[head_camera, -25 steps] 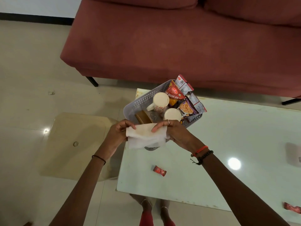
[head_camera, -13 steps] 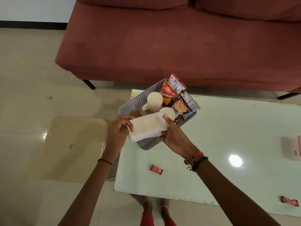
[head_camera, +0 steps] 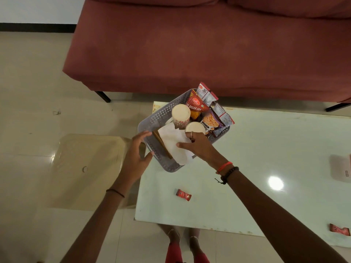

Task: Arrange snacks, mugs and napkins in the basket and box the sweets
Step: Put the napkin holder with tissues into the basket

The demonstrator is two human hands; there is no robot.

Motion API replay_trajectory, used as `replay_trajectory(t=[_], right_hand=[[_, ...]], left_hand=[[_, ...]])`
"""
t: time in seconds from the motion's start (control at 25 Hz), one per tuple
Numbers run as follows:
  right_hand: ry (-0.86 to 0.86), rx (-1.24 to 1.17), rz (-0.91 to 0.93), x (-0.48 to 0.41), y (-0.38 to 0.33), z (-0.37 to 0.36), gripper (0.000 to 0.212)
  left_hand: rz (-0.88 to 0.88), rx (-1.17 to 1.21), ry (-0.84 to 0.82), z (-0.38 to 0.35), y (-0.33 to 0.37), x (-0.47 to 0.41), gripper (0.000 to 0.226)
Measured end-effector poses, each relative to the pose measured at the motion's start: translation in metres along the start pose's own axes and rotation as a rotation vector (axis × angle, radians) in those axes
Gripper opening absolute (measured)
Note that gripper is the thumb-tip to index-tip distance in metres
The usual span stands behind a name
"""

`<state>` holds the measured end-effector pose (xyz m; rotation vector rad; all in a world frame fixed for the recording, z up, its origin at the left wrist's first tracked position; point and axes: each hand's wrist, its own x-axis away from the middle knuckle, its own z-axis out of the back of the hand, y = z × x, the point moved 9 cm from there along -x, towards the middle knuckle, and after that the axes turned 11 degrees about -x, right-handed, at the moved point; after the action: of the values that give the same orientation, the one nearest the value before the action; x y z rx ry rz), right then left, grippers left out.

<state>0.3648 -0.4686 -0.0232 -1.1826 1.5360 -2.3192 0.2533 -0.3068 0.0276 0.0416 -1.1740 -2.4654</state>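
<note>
Readable print on the snack packets in the basket

"…OO BHUJIA SEV" is read on the red packet (head_camera: 194,106) at the upper middle of the frame; "TASTY" is made out on the silver-and-red sachet (head_camera: 205,93) above it. Lettering on the peanut packet (head_camera: 210,121) and on the red sweet wrapper (head_camera: 183,194) lower down cannot be read.

You get a dim, warm-toned view with soft, muted colours. An overhead lamp throws one round glare spot on the glossy table (head_camera: 247,177) at right, and a fainter sheen on the floor tiles (head_camera: 28,92) at left. Shadows are weak and diffuse: one under the sofa (head_camera: 190,44), one beside the left hand (head_camera: 136,158). The wide lens bends straight lines near the edges. Fine detail is soft throughout, and print on the packets (head_camera: 207,111) blurs.
</note>
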Motion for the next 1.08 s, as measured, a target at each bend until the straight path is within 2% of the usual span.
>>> replay_trajectory(t=[0.08, 0.16, 0.24, 0.32, 0.48, 0.6, 0.72, 0.92, 1.08], right_hand=[[0.004, 0.219, 0.074, -0.004, -0.014, -0.007, 0.055], [0.000, 0.294, 0.127, -0.004, -0.023, -0.018, 0.051], [0.010, 0.285, 0.157, -0.006, -0.029, -0.024, 0.045], [0.042, 0.236, 0.166, -0.009, -0.030, -0.026, 0.041], [0.118, 0.280, 0.146, -0.016, -0.021, -0.019, 0.040], [0.171, 0.433, 0.132, -0.022, -0.012, -0.014, 0.036], [0.228, 0.441, 0.134, -0.034, -0.008, -0.015, 0.028], [0.201, 0.451, 0.134, -0.053, 0.006, -0.047, 0.016], [0.191, 0.507, 0.101, -0.066, 0.025, -0.066, 0.015]], left_hand=[[-0.160, -0.244, -0.069, -0.001, 0.021, -0.022, 0.073], [-0.296, -0.532, -0.188, -0.014, 0.038, -0.042, 0.081], [-0.412, -0.770, -0.320, -0.030, 0.044, -0.058, 0.071], [-0.471, -0.926, -0.424, -0.040, 0.041, -0.070, 0.051], [-0.584, -1.010, -0.465, -0.051, 0.040, -0.088, 0.033], [-0.604, -0.994, -0.472, -0.055, 0.032, -0.105, 0.030], [-0.634, -1.031, -0.457, -0.063, 0.019, -0.119, 0.033], [-0.768, -1.185, -0.316, -0.076, -0.004, -0.126, 0.026], [-0.745, -1.211, -0.358, -0.089, -0.032, -0.127, 0.029]])
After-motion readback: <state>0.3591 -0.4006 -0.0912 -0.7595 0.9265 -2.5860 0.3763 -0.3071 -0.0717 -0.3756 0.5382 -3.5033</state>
